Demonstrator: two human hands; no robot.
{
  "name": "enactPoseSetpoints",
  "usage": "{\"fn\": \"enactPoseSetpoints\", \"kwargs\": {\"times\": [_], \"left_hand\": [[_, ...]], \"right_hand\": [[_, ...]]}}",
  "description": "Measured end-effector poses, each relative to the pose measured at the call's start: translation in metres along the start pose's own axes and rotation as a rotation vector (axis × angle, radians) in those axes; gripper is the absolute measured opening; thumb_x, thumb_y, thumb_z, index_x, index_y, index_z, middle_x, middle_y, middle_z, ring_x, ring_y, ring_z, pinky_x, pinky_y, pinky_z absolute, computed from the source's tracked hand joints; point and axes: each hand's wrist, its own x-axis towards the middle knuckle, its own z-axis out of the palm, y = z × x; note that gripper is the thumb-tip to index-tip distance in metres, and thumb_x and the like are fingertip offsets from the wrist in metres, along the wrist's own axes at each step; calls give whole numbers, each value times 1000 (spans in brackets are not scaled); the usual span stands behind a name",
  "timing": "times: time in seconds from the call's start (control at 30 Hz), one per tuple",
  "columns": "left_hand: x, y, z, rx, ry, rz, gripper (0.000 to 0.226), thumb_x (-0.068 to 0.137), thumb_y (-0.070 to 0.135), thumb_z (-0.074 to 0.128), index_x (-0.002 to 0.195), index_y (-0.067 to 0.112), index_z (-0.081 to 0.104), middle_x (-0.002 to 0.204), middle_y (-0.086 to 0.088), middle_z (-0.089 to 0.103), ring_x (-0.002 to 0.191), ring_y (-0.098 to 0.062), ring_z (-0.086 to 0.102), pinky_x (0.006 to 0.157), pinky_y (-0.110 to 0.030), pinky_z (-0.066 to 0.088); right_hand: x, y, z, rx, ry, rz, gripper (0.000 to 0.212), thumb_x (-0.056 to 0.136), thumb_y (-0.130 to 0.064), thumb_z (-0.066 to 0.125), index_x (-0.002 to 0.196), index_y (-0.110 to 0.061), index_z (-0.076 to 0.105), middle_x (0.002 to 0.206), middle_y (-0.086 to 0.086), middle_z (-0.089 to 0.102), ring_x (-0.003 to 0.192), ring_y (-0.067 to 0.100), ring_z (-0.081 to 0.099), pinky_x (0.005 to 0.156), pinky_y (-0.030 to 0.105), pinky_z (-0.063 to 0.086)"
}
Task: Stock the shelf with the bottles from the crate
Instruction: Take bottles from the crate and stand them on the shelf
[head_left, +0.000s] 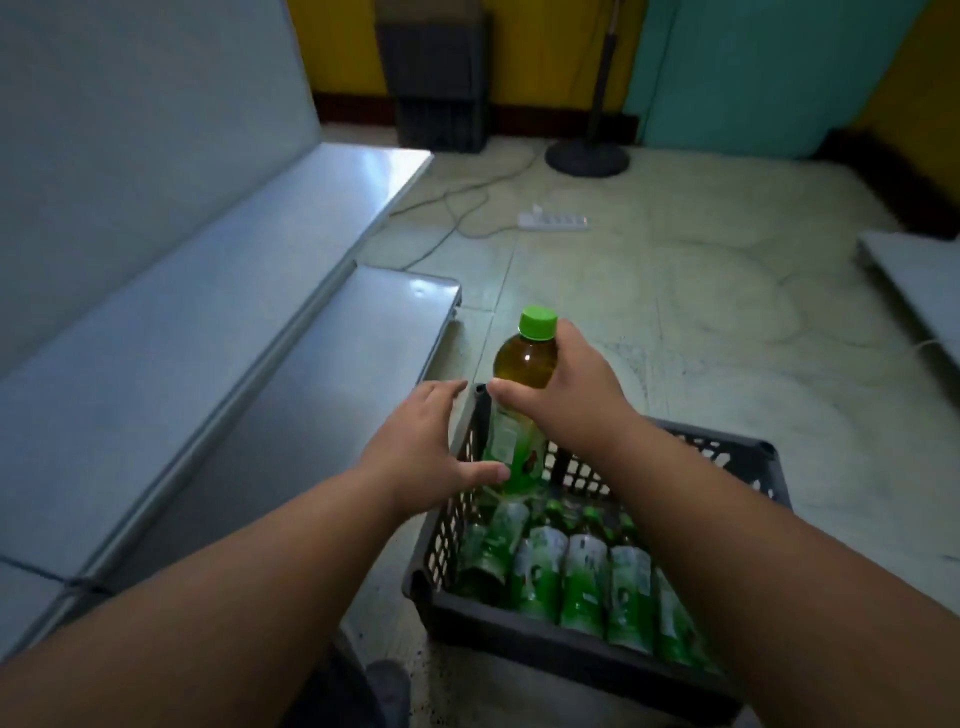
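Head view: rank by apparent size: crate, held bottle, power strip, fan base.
1. crate
2. held bottle
3. and 4. fan base and power strip: they look alike, and both lie far from the camera, so no ranking.

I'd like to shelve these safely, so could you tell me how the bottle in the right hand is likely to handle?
The bottle looks nearly full of amber drink, so probably fairly heavy for its size. It is tall and narrow, so likely to tip if set down carelessly on the shelf. The right hand grips its bare smooth shoulder, which may be slippery.
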Motion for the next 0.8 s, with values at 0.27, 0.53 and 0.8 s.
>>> {"fn": "enactPoseSetpoints", "kwargs": {"times": [0.27, 0.53, 0.8], "left_hand": [[-101, -29, -122, -161, 319, -78, 108, 59, 59, 87, 149, 33, 33, 149, 9, 42, 132, -10, 43, 106, -35, 44], [-146, -114, -192, -215, 427, -116, 61, 65, 52, 87, 112, 32, 55, 105, 17, 63, 94, -5, 62, 82, -28, 57], [-147, -239, -199, -86, 480, -420, 121, 60, 70, 80, 153, 15, 26, 154, -3, 39, 140, -17, 38, 112, -33, 35]], "right_hand": [[-35, -173, 33, 88, -27, -335, 58, 73, -36, 85, 116, -34, 47, 101, -19, 56, 93, 1, 56, 78, 21, 48], [-35, -276, 144, 115, -173, -472, 61, 71, -43, 85, 117, -34, 46, 103, -16, 59, 95, 8, 59, 81, 26, 51], [10, -292, 253, 101, -318, -445, 59, 74, -42, 84, 119, -26, 48, 104, -8, 62, 97, 16, 63, 85, 37, 56]]}}
